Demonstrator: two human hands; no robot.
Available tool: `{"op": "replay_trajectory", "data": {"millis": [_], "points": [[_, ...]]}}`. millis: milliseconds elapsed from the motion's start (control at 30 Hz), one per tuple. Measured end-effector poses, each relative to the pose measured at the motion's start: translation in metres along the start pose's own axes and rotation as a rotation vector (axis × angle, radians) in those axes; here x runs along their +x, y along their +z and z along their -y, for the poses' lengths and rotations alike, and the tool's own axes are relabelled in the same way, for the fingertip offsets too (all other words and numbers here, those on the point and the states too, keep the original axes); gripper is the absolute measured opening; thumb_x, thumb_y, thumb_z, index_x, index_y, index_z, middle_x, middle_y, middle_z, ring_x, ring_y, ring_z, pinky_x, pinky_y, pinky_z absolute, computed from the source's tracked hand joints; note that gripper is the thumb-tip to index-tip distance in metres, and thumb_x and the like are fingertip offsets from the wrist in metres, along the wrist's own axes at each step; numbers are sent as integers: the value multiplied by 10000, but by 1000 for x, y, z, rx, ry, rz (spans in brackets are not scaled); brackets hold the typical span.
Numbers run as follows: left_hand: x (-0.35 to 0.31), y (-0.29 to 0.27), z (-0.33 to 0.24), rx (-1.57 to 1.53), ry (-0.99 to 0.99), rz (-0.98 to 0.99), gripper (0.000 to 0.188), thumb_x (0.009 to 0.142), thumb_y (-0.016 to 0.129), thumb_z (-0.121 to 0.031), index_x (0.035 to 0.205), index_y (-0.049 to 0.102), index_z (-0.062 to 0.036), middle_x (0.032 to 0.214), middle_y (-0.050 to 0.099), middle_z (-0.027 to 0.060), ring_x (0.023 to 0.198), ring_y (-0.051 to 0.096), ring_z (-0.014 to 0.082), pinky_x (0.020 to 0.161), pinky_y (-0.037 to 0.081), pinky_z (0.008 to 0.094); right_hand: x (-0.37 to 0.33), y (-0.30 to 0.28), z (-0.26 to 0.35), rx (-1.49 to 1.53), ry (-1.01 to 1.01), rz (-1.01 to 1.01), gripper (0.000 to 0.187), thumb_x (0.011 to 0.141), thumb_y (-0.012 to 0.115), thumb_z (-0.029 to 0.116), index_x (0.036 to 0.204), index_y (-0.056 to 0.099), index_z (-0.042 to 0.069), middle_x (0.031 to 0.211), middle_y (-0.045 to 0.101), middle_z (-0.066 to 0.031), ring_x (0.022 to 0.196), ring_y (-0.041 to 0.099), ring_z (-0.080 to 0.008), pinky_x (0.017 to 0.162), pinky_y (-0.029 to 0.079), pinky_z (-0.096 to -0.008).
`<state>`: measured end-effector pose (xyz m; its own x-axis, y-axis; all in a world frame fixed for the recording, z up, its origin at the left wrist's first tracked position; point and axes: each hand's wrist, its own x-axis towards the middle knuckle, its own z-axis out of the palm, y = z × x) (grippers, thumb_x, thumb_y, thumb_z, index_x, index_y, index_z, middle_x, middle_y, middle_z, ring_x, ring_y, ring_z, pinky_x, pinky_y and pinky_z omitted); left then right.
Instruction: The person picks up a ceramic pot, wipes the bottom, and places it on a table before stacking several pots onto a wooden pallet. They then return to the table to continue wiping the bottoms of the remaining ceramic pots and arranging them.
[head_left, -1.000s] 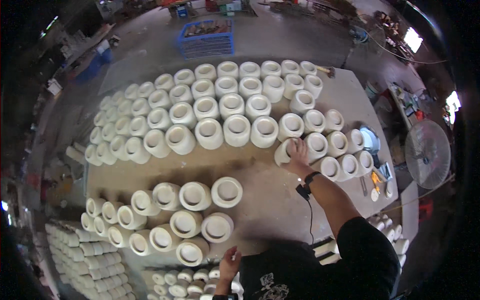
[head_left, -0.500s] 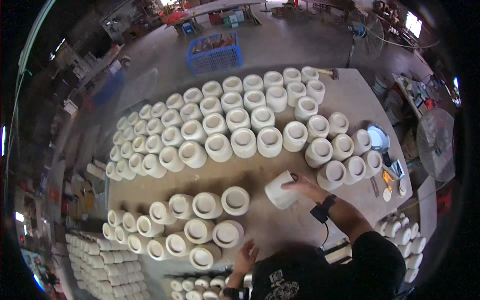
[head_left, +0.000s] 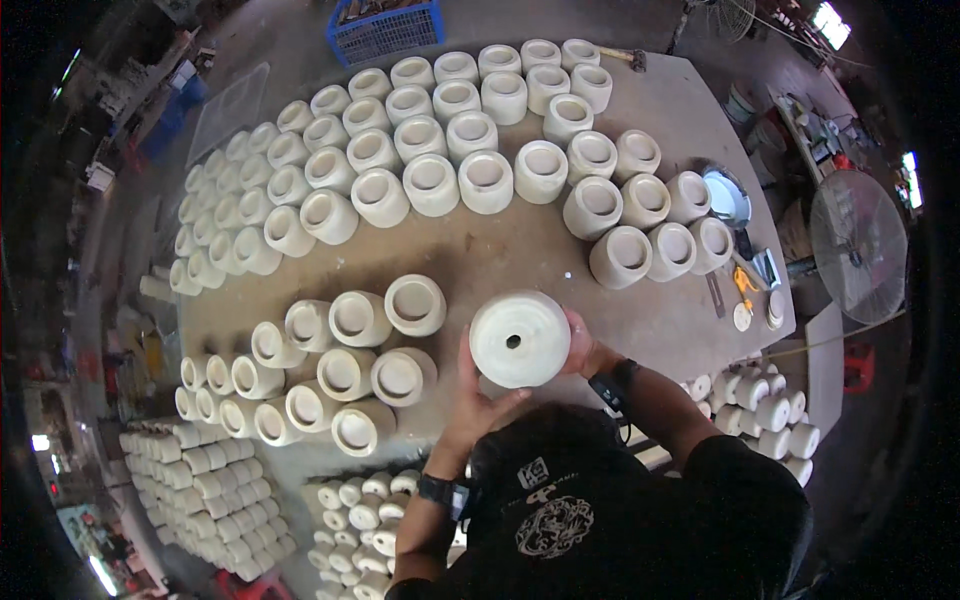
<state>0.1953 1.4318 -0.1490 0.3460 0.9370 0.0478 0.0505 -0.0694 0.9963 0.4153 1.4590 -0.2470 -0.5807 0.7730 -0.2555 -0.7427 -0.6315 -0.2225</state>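
Between both hands I hold a cream-white unglazed clay pot (head_left: 520, 340) above the table, its round base with a small dark hole facing up. My left hand (head_left: 474, 395) curls around its left and near side. My right hand (head_left: 578, 345) grips its right side, with the fingers partly hidden behind it. Left of the held pot stand several similar pots (head_left: 415, 305) with recessed round ends upward. Farther back, long rows of the same pots (head_left: 431, 184) cover the table (head_left: 500, 245). Another group of pots (head_left: 621, 256) stands to the right.
On the table's right lie a bowl of pale liquid (head_left: 727, 196), an orange-handled tool (head_left: 742, 280) and small round pieces. A hammer (head_left: 625, 56) lies at the far edge. Stacked pots (head_left: 205, 480) stand lower left and lower right. A fan (head_left: 858, 245) stands at right, a blue crate (head_left: 385, 32) behind.
My right hand has brought the pot nearer and turned its holed base upward. My left hand has risen from the table's near edge and taken hold of it too. The view has shifted downward.
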Motion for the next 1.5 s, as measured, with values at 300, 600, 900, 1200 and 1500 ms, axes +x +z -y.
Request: {"op": "replay_trajectory", "data": {"millis": [300,600,900,1200,1500], "points": [[-35,-6,22,-624,-337,117,1042,846,747,-333,1569,12,-187,1584,212,108,1400,335,286,1052,412,460,-42,10,38,-392,103,-103,820,819,744,309,1484,336,57,1436,473,-164,1361,410,-315,1152,284,-445],[-49,11,36,-769,-614,-62,944,905,613,-527,1551,35,-155,1529,271,153,1358,384,330,1015,460,487,-30,96,18,-2127,-345,132,1062,594,879,394,1466,356,88,1486,309,-215,1381,312,-406,1102,352,-493],[-80,10,87,-591,-553,-434,906,829,676,-67,1513,84,-30,1365,453,162,1229,506,283,1015,463,401,-16,99,18,-2110,-263,385,842,769,743,369,1433,366,14,1507,292,-248,1383,329,-412,1116,340,-485],[-159,-19,132,-921,-809,-748,517,790,605,-194,1274,501,-44,1143,631,127,1034,639,285,912,518,468,-49,-42,163,-2539,55,-1049,887,743,756,414,1424,372,-5,1547,227,-239,1454,126,-394,1182,125,-524],[-189,-35,131,-822,-701,-837,656,737,486,38,1369,415,-122,1148,559,96,989,615,270,804,576,421,-46,-84,175,-2428,-246,-1061,1248,591,879,385,1514,98,76,1526,196,-253,1418,162,-455,1171,153,-552]]}}
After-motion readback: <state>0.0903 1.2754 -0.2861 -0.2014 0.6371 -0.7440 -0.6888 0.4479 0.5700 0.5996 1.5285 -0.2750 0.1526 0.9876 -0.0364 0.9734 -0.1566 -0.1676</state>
